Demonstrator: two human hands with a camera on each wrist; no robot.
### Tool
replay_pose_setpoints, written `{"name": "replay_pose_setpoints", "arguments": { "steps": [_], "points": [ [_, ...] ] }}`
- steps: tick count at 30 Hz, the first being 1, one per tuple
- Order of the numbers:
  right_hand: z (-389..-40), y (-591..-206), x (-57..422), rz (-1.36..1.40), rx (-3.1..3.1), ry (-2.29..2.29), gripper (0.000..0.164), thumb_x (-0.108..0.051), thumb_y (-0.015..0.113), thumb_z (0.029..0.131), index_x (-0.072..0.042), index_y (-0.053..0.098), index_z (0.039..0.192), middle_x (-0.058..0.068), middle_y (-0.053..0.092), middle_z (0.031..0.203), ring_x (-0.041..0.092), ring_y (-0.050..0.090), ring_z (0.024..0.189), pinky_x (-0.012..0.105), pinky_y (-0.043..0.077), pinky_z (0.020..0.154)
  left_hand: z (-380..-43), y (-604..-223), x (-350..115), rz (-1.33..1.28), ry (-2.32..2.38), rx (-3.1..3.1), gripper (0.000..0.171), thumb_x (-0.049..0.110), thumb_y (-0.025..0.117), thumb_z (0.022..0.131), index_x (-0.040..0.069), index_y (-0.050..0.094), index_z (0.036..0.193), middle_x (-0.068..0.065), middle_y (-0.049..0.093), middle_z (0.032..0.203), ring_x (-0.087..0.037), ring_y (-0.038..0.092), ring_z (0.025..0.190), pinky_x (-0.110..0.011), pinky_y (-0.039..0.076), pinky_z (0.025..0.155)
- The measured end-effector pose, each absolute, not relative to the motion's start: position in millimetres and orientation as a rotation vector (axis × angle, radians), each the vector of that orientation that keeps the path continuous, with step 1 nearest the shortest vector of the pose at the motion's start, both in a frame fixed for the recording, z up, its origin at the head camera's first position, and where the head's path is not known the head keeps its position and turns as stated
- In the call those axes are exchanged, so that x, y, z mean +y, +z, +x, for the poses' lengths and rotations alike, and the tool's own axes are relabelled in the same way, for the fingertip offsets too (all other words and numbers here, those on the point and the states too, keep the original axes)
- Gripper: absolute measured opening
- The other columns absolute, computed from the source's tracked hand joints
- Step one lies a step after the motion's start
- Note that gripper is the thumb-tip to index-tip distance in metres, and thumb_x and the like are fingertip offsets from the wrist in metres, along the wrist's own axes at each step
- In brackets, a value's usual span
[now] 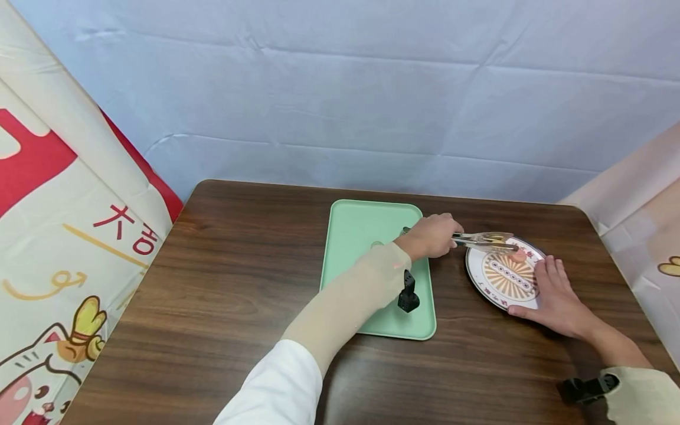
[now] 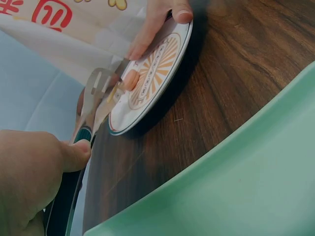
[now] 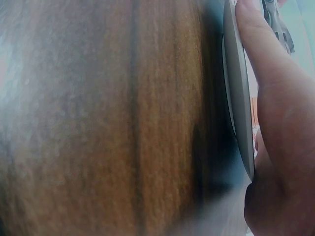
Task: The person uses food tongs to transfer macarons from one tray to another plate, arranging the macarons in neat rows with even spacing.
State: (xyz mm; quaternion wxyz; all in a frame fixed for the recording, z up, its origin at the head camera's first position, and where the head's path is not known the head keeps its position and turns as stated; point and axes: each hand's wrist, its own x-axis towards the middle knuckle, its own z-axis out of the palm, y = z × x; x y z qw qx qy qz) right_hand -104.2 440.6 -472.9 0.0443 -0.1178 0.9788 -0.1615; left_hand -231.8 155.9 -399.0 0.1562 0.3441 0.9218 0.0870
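My left hand (image 1: 432,235) grips a pair of metal tongs (image 1: 486,239) by the dark green handle, reaching across from the left. The tongs' tips lie over the plate, right at a small pinkish-orange piece (image 2: 131,79) near its rim. The round white plate (image 1: 483,274) has an orange sunburst in the middle and red lettering round its edge. My right hand (image 1: 560,301) rests on the plate's right side, fingers spread and fairly straight. In the right wrist view its thumb (image 3: 268,49) lies along the top of the rim.
A light green rectangular tray (image 1: 350,230) lies left of the plate, partly under my left forearm. Something clear on the tray is mostly hidden by that arm. The brown wooden table (image 1: 239,283) meets a pale cloth backdrop (image 1: 319,106) behind, with printed cloth at both sides.
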Motion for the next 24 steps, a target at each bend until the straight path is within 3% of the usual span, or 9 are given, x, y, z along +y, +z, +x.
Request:
{"name": "replay_pose_setpoints", "arguments": {
  "steps": [24],
  "points": [
    [-105,-474,442,-0.356,3.003,-0.482,0.133,-0.053,0.081,0.081,0.027,-0.002,0.148,0.054,-0.007,0.150,0.059,-0.017,0.145,0.055,-0.015,0.118,-225,-412,177,0.927,0.158,2.684,0.041,0.034,0.052,0.107,0.038,0.053,0.148,0.014,0.048,0.145,-0.008,0.050,0.130,-0.027,0.044,0.103]
  ]
}}
